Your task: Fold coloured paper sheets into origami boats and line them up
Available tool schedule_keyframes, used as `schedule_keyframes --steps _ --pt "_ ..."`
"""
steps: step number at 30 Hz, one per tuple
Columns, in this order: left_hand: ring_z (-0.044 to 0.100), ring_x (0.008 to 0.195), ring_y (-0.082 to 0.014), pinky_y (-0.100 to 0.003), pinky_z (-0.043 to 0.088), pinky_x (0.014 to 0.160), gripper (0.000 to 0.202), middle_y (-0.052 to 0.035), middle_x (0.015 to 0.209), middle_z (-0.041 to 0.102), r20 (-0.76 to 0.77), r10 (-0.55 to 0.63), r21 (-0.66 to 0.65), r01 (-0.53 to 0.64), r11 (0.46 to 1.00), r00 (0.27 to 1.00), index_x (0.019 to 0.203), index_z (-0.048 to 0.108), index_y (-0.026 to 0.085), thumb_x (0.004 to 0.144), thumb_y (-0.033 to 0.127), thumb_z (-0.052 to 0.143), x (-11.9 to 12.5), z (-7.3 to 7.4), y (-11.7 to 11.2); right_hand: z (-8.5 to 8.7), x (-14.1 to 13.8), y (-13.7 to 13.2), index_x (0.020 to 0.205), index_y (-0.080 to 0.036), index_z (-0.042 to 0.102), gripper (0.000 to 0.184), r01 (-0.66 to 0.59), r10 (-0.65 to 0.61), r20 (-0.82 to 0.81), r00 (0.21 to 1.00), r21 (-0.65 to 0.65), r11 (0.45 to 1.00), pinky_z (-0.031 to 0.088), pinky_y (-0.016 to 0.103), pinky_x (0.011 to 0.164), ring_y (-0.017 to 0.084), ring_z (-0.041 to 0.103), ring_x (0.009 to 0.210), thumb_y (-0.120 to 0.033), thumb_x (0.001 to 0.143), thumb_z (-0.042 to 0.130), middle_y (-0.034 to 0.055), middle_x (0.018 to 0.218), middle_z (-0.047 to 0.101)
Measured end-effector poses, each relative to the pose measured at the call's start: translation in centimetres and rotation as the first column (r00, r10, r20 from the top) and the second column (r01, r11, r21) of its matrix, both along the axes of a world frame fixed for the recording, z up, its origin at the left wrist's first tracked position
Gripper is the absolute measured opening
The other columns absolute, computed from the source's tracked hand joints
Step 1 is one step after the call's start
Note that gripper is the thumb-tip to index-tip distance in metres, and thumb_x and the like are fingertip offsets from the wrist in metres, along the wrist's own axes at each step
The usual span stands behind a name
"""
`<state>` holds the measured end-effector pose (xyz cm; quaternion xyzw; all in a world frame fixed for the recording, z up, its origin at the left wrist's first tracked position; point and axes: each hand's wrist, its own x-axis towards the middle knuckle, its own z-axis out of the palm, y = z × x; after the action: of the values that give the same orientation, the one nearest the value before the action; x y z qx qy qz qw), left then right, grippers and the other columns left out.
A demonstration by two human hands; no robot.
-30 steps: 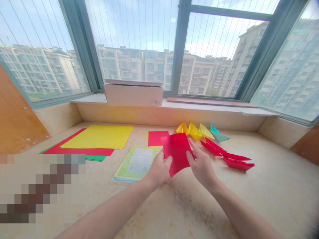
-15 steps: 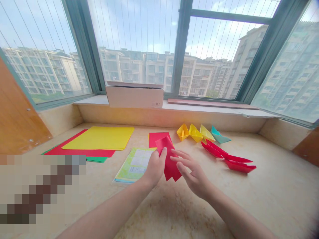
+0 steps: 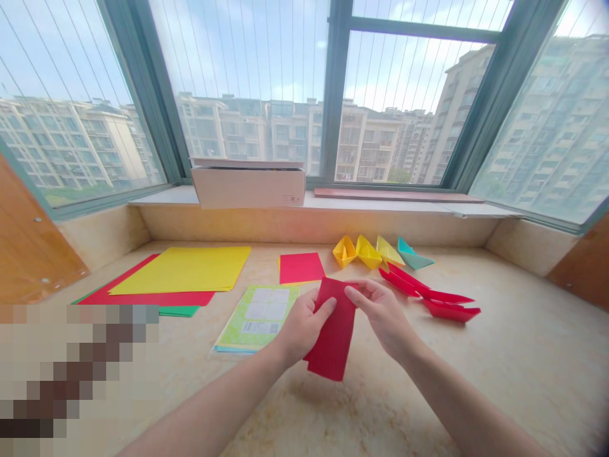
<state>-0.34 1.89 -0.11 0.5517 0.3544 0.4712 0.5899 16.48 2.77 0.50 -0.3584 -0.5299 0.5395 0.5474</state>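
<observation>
A folded piece of red paper point(image 3: 334, 339) is held up over the counter between both hands. My left hand point(image 3: 307, 324) grips its left edge, thumb lying across the front and fingers hidden behind. At the paper's upper right corner, my right hand point(image 3: 380, 311) pinches the edge between thumb and fingers. A second layer of the paper peeks out at the lower left. Just behind it lies a square red sheet point(image 3: 301, 267) with a yellow edge showing below.
Large yellow point(image 3: 185, 270), red and green sheets overlap at left. A plastic-wrapped green packet point(image 3: 266, 311) lies nearer. Yellow paper boats point(image 3: 368, 252), a teal one point(image 3: 413, 256) and red folded boats point(image 3: 447, 308) stand at right. A white box point(image 3: 248, 187) rests on the sill.
The red paper has been turned and lowered slightly. My right hand, previously beside it with fingers spread, now pinches its upper right corner. The view has shifted a little.
</observation>
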Motion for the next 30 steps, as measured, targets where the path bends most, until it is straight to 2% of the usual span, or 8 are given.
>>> schedule_keyframes --steps 7,14,18,23,27,30 --pt "0.055 0.056 -0.0124 -0.022 0.041 0.053 0.044 -0.0015 0.068 0.064 -0.001 -0.019 -0.002 0.019 1.000 1.000 0.099 0.066 0.014 0.090 0.056 0.058 0.28 -0.64 -0.07 -0.13 -0.02 0.25 0.089 -0.019 0.073 0.033 0.094 -0.095 0.031 0.995 0.034 0.995 0.053 0.034 0.076 0.023 0.070 0.082 -0.048 0.075 0.081 0.0068 0.089 0.077" --pt "0.050 0.054 -0.0117 -0.022 0.036 0.050 0.047 -0.0008 0.064 0.059 -0.113 0.045 0.086 -0.035 0.996 0.993 0.078 0.060 0.015 0.093 0.059 0.050 0.00 -0.98 0.10 -0.05 -0.26 -0.01 0.085 -0.019 0.073 0.031 0.104 -0.104 0.004 0.995 0.040 0.994 0.053 0.031 0.074 0.020 0.068 0.078 -0.047 0.074 0.082 0.0053 0.081 0.076" --pt "0.049 0.054 -0.0126 -0.023 0.036 0.049 0.049 -0.0007 0.063 0.058 -0.157 0.055 0.134 -0.034 0.990 0.986 0.078 0.059 0.015 0.094 0.060 0.047 -0.14 -0.81 0.01 0.18 -0.20 -0.21 0.084 -0.020 0.073 0.029 0.086 -0.086 -0.003 0.996 0.043 0.995 0.053 0.030 0.072 0.019 0.068 0.077 -0.046 0.075 0.081 0.0048 0.082 0.076" --pt "0.049 0.054 -0.0126 -0.023 0.034 0.050 0.050 -0.0006 0.064 0.058 -0.203 0.012 0.148 0.019 0.989 0.979 0.075 0.059 0.016 0.093 0.062 0.047 -0.15 -0.27 -0.44 0.58 0.04 -0.60 0.101 -0.022 0.073 0.032 -0.018 0.016 0.063 0.998 0.045 0.999 0.054 0.033 0.074 0.022 0.069 0.080 -0.049 0.083 0.073 0.0056 0.091 0.077" --pt "0.047 0.053 -0.0124 -0.024 0.032 0.048 0.053 -0.0007 0.061 0.056 -0.225 -0.036 0.127 0.066 0.990 0.974 0.070 0.058 0.016 0.092 0.063 0.047 -0.02 -0.19 -0.72 0.31 0.25 -0.55 0.088 -0.020 0.076 0.031 0.036 -0.057 0.203 0.977 0.105 0.994 0.050 0.030 0.063 0.020 0.066 0.071 -0.050 0.083 0.071 0.0057 0.082 0.076" --pt "0.049 0.054 -0.0128 -0.024 0.032 0.048 0.055 -0.0016 0.061 0.057 -0.243 -0.038 0.108 0.066 0.992 0.969 0.068 0.058 0.015 0.092 0.063 0.047 0.06 -0.32 -0.75 0.22 0.27 -0.50 0.082 -0.019 0.076 0.031 0.050 -0.074 0.215 0.974 0.114 0.992 0.048 0.029 0.061 0.018 0.064 0.067 -0.050 0.083 0.072 0.0050 0.077 0.075"
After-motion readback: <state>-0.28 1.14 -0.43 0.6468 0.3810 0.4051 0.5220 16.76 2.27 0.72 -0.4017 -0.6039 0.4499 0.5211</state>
